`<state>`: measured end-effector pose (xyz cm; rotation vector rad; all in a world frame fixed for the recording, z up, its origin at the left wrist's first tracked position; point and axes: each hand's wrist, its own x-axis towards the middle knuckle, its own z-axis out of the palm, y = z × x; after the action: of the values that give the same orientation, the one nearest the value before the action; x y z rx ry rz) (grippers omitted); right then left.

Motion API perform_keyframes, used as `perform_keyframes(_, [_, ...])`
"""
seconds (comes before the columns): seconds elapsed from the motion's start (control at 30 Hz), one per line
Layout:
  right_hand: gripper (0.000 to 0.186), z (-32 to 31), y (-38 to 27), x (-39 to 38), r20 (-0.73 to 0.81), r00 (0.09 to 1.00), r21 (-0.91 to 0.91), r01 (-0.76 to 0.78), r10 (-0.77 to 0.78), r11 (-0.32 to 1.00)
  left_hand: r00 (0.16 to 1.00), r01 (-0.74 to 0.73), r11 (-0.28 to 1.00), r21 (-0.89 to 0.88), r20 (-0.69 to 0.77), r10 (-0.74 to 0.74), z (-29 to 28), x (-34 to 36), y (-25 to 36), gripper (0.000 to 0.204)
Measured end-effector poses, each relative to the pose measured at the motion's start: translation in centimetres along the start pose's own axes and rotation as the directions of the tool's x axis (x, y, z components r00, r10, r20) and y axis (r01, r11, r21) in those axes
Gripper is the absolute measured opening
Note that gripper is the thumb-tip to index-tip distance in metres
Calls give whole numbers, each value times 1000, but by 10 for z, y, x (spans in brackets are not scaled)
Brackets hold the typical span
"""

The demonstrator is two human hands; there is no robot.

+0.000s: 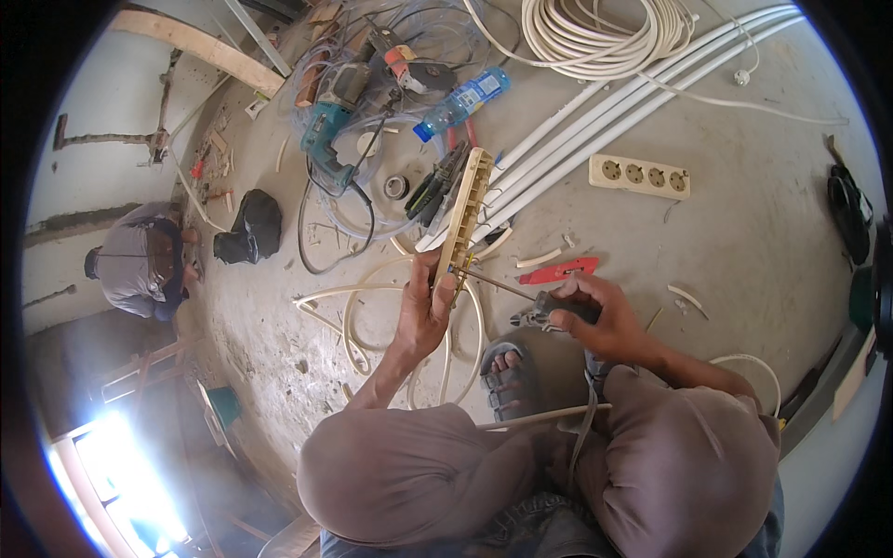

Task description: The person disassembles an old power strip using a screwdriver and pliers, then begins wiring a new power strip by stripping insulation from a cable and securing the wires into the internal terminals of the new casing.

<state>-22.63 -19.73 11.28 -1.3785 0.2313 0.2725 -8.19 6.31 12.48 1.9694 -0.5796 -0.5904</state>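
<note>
My left hand (pixel 423 312) grips the lower end of a cream plastic power strip housing (pixel 465 205), tilted upright with its ribbed open inside showing. In my right hand (pixel 609 321) is a screwdriver (pixel 502 285), its dark handle in my closed fingers. The shaft points left, and its tip meets the housing beside my left thumb; the exact contact is too small to make out. Just below the screwdriver handle are cutting pliers (pixel 528 320). A red utility knife (pixel 558 270) lies beyond my right hand. Farther right rests a cream socket cover (pixel 639 177) with several round outlets.
A cable coil (pixel 605 37), white conduit pipes (pixel 577 130), a blue bottle (pixel 463 102), a teal power drill (pixel 327 139) and an angle grinder (pixel 405 65) lie ahead. Loose cable (pixel 349 325) loops near my left forearm. Another person (pixel 144 260) crouches at far left beside a black bag (pixel 251 228).
</note>
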Motion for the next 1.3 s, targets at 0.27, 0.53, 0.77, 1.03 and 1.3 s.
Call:
perform_keyframes(0.27, [28, -33, 17, 21, 54, 937, -504, 323, -344, 801, 998, -8, 914, -406, -63, -19, -25, 10, 1, 63])
perform_keyframes(0.53, [27, -69, 56, 72, 105, 825, -854, 360, -555, 375, 979, 62, 807, -587, -123, -165, -66, 19, -15, 77])
perform_keyframes(0.77, [41, 43, 48, 285, 450, 637, -796, 603, -626, 41, 996, 67, 787, -614, -12, -94, -51, 25, -4, 75])
perform_keyframes(1.03, [68, 54, 71, 370, 580, 710, -793, 604, -398, -79, 994, 66, 738, -671, -18, -105, -63, 16, -9, 79])
perform_keyframes(1.3, [53, -4, 15, 294, 120, 786, -759, 466, -606, 455, 973, 26, 561, -827, -109, -205, -81, 9, -36, 69])
